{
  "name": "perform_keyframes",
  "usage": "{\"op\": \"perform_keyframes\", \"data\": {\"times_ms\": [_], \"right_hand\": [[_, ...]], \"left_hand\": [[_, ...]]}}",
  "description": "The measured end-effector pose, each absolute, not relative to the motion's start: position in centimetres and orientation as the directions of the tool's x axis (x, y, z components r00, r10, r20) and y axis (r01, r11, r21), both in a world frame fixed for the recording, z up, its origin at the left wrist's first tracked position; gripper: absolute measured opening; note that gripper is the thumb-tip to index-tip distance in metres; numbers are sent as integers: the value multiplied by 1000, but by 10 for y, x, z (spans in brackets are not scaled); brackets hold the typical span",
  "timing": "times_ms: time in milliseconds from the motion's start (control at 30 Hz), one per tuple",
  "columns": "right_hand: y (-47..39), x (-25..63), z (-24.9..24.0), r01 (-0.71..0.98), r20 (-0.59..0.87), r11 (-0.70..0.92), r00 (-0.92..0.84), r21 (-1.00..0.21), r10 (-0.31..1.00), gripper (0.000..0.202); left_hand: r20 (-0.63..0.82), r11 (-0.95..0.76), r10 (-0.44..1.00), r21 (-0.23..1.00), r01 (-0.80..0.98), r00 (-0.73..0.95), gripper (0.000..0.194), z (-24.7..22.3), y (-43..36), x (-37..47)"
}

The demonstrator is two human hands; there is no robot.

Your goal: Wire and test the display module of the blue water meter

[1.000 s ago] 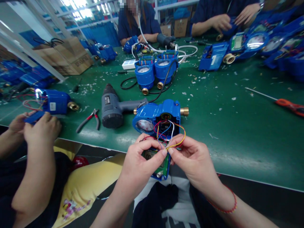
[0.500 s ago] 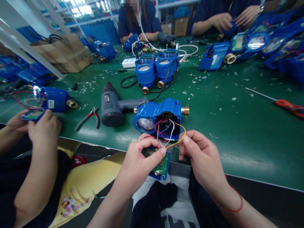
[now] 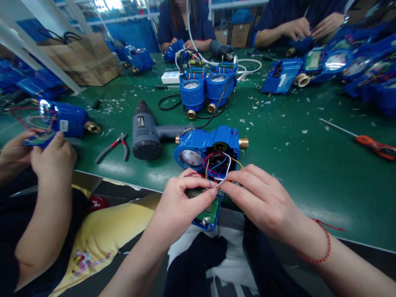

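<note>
Head view. The left hand [image 3: 182, 202] is closed around a small blue-framed circuit board [image 3: 208, 214], which it holds just off the near edge of the green table [image 3: 309, 165], above the lap. Its thumb and forefinger are narrowed to a pinch at the board's upper edge. The right hand [image 3: 262, 198] comes in from 3 o'clock; its thumb and forefinger are also narrowed, tips meeting the left fingertips on the loose end of the coloured wires [image 3: 216, 165]. Both hands reach the pinch point equally; neither is clearly nearer.

The governing relation: the wires run from the pinch toward 12 o'clock, arching up into the open cavity of the blue meter body [image 3: 207, 146], which lies on the table directly beyond the fingers. The meter's long axis runs 9 to 3 o'clock, brass fittings at each end, its dial toward 9 o'clock. The board hangs toward 6 o'clock from the pinch, tethered by the wires with slack showing.

Adjacent items: a grey heat gun [image 3: 148, 136] at 10 o'clock of the meter, red-handled pliers [image 3: 113, 147] further to 9 o'clock. A co-worker's hands [image 3: 52, 156] at far 9 o'clock hold a similar board.
</note>
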State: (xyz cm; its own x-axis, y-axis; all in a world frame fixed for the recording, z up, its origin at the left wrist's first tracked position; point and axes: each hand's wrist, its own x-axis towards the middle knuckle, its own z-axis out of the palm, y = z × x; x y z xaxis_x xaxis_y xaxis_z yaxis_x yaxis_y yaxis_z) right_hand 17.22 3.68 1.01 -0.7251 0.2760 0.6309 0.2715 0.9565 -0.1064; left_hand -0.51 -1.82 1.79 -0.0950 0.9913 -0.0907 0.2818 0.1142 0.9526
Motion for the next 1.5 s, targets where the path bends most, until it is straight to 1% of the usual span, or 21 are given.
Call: {"op": "perform_keyframes", "data": {"times_ms": [100, 167, 333, 400, 500, 567, 600, 733, 933, 1100, 1267, 1367, 1500], "right_hand": [[35, 171, 14, 236, 616, 970, -756, -58, 221, 29], [34, 171, 16, 223, 596, 974, -775, -51, 209, 28], [30, 168, 12, 282, 583, 956, -764, -85, 277, 23], [30, 167, 9, 302, 586, 943, -743, -138, 323, 20], [32, 169, 5, 287, 577, 918, -715, -272, 395, 17], [33, 171, 4, 253, 575, 913, -714, -319, 399, 15], [34, 172, 4, 244, 575, 917, -719, -317, 390, 15], [34, 172, 7, 257, 581, 934, -732, -247, 355, 15], [33, 167, 9, 273, 613, 935, -706, -225, 354, 22], [32, 162, 3, 299, 612, 910, -673, -289, 416, 19], [32, 156, -1, 333, 652, 872, -579, -360, 490, 18], [33, 156, -1, 309, 665, 870, -560, -385, 493, 18], [35, 162, 0, 266, 633, 871, -604, -413, 485, 14]], "left_hand": [[-93, 113, 992, 954, 278, -85, 7, 20, -17, -5], [-100, 119, 992, 956, 270, -82, 7, 20, -16, -6], [-110, 123, 992, 955, 268, -65, 8, 18, -16, -6], [-111, 121, 992, 956, 268, -53, 8, 18, -16, -7], [-134, 142, 990, 962, 235, -52, 8, 18, -16, -9], [-148, 154, 988, 966, 209, -44, 7, 18, -17, -10], [-154, 159, 987, 967, 197, -38, 7, 19, -17, -10], [-173, 175, 985, 971, 163, -24, 7, 20, -16, -10], [-171, 172, 985, 974, 150, -14, 7, 20, -17, -10], [-166, 167, 986, 974, 153, -24, 8, 18, -17, -10], [-156, 156, 988, 976, 153, -8, 6, 16, -16, -10], [-141, 139, 990, 979, 151, -1, 6, 16, -16, -10], [-143, 142, 990, 979, 147, -3, 6, 16, -16, -10]]}}
